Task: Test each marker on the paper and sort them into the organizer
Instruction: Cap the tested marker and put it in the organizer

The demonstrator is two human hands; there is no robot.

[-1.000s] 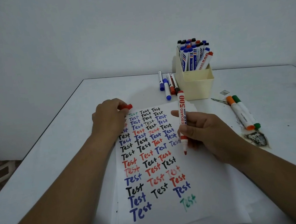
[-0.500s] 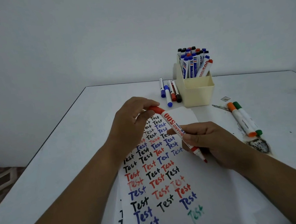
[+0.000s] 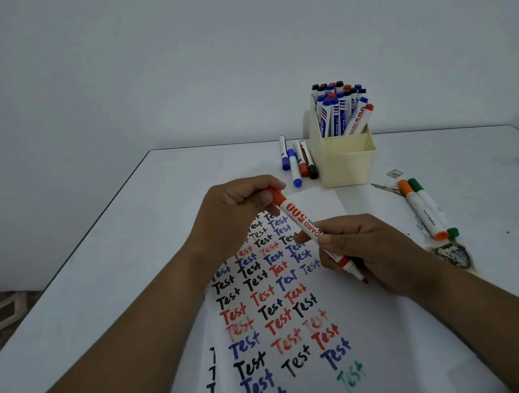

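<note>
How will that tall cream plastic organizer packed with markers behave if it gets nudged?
The cream plastic organizer looks top-heavy: the upright markers crowd its raised back compartment, while the front one appears empty. A high nudge may tip it; a low one probably slides it on the smooth white table.

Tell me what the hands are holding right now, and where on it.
Red marker: right hand grips the barrel near its uncapped tip; left hand pinches the red cap at its back end.
</note>
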